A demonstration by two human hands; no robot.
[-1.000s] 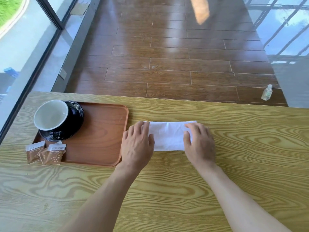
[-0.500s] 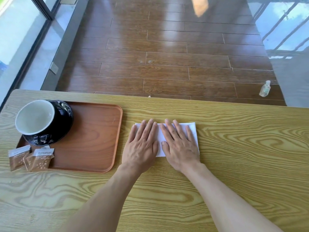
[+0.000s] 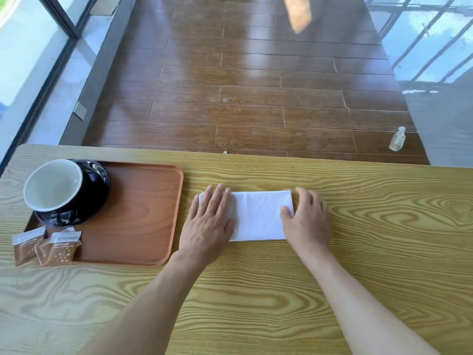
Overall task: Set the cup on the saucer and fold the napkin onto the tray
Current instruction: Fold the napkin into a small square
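A white folded napkin (image 3: 258, 216) lies flat on the wooden table (image 3: 256, 303), just right of the brown tray (image 3: 143, 211). My left hand (image 3: 208, 224) presses flat on the napkin's left end, fingers together. My right hand (image 3: 308, 221) rests at its right end, thumb on the paper and fingers curled over the edge. The cup (image 3: 55, 187), black outside and white inside, sits on the black saucer (image 3: 98, 185) at the tray's far left corner.
Two brown sachets (image 3: 46, 248) overlap the tray's near left corner. Beyond the table's far edge is wooden floor with a small clear bottle (image 3: 397, 139) on it. Glass walls stand left and right.
My hands were side by side on the napkin's middle half a second ago; they have slid apart to its two ends. The napkin, cup and tray stay put.
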